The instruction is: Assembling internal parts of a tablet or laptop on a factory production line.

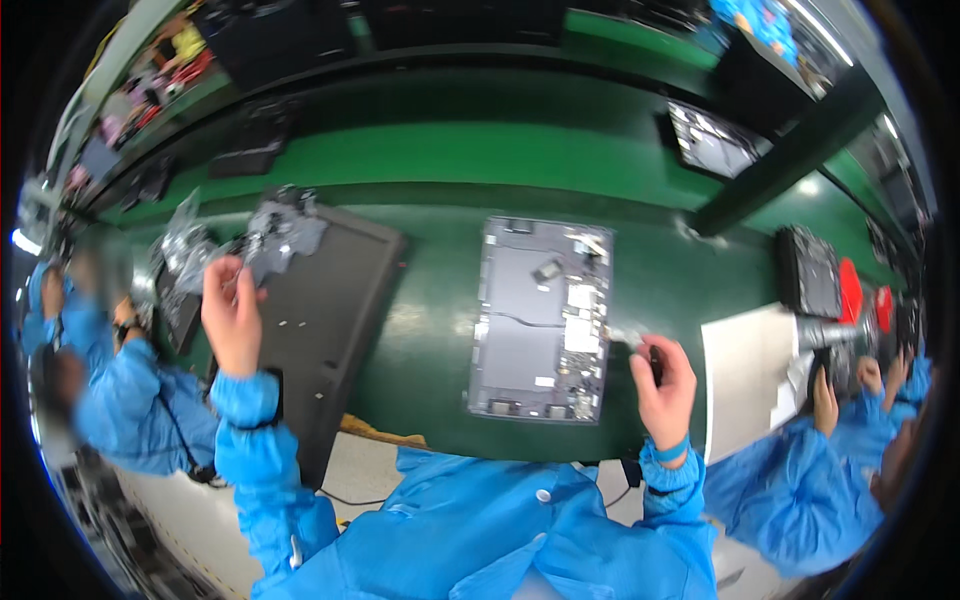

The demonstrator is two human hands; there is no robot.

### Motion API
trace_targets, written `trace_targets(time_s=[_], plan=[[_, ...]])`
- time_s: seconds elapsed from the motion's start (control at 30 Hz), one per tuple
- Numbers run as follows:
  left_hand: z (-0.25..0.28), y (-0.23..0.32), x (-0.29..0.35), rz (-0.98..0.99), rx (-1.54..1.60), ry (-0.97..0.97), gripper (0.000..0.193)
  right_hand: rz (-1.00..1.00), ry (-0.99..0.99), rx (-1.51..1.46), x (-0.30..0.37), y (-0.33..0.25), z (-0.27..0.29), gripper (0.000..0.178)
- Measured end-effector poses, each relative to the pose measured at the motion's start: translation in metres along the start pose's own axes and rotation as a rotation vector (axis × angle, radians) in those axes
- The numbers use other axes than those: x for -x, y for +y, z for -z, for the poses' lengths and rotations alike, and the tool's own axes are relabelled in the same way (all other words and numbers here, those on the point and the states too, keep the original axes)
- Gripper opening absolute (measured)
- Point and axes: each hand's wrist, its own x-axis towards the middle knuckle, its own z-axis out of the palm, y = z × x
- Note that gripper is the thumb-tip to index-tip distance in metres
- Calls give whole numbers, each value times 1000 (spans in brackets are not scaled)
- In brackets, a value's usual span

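Observation:
An opened laptop base (525, 355) lies on the green bench in front of me, its circuit board and a loose dark cable showing. A small dark piece (547, 270) rests in its upper part. My right hand (668, 395) is closed at the base's right edge around a short dark object (656, 366) whose kind I cannot make out. Over the large dark panel at left, my left hand (232, 325) is raised with its fingers curled together. It is beside crumpled clear and grey plastic bags (285, 235); what its fingertips hold is too small to tell.
The large dark flat panel (325, 300) has small white scraps on it. White sheets (750, 370) and a black device (808, 270) lie right. A green post (790, 150) rises at the back right. Blue-sleeved co-workers (150, 400) sit close on both sides.

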Motion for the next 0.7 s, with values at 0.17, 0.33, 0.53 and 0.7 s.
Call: trace_targets(time_s=[0.17, 0.33, 0.53, 0.7], plan=[[-80, 90, 79, 160, 301, -524, 28, -26, -33, 167, -30, -25, -2, 16], [-164, 84, 87, 217, 413, -795, 31, 99, -19, 228, -73, 0, -19, 13], [-216, 95, 58, 50, 326, -874, 26, 29, -66, 249, -89, 11, -47, 22], [-262, 118, 39, -36, 245, -1016, 22, -69, -71, 230, -88, 9, -47, 19]])
